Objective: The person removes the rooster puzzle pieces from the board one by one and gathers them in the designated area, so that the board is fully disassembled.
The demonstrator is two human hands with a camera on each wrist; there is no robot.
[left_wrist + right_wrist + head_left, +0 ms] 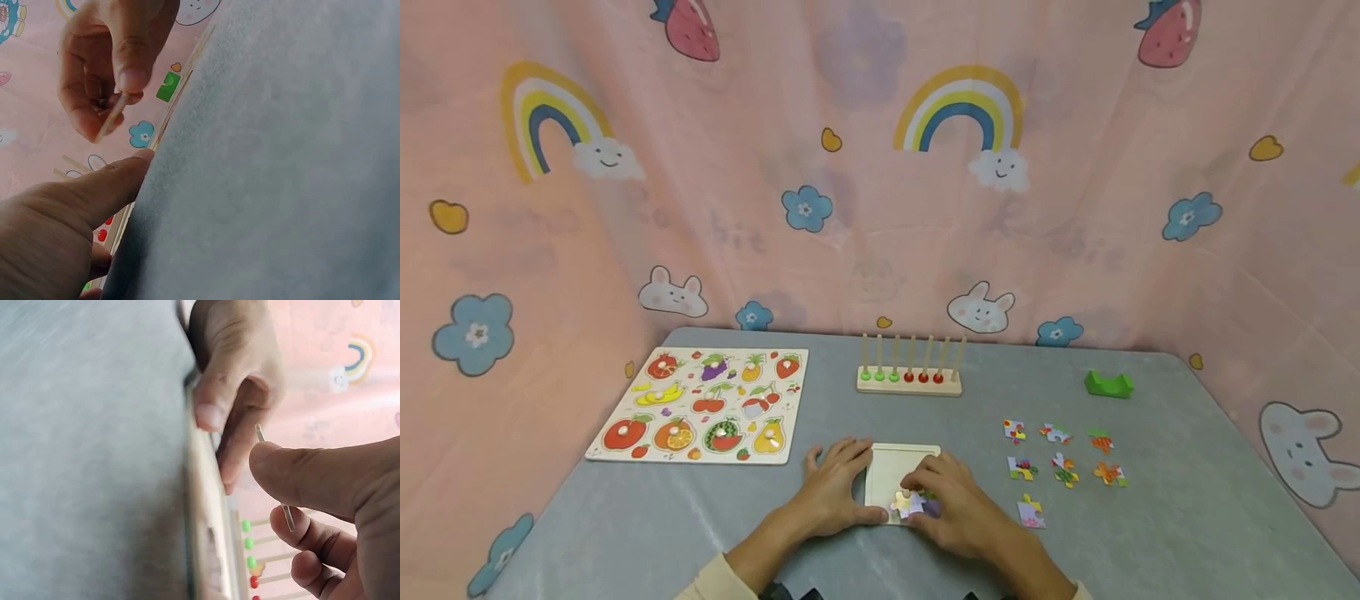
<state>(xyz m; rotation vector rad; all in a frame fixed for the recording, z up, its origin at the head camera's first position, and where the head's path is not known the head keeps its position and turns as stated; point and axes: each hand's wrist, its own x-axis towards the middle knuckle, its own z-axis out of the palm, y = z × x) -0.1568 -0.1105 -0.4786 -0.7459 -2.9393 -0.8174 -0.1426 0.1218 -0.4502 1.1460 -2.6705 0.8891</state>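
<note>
A jigsaw puzzle piece (907,503), yellow and lilac in the head view, is pinched between the thumb and fingers of my right hand (958,507). Both wrist views catch the thin piece (288,517) nearly edge-on, raised off the surface. Below it lies a pale wooden puzzle tray (891,467); purple and green printing shows at its lower right, partly hidden by the right hand. My left hand (831,492) rests along the tray's left side, thumb at the near left corner, fingers spread and fairly straight.
Several loose puzzle pieces (1064,471) lie to the right of the tray. A fruit knob puzzle board (700,408) is at the left. Farther back stands a peg counting frame (910,382) with green and red beads, and a green curved block (1108,384) sits at back right.
</note>
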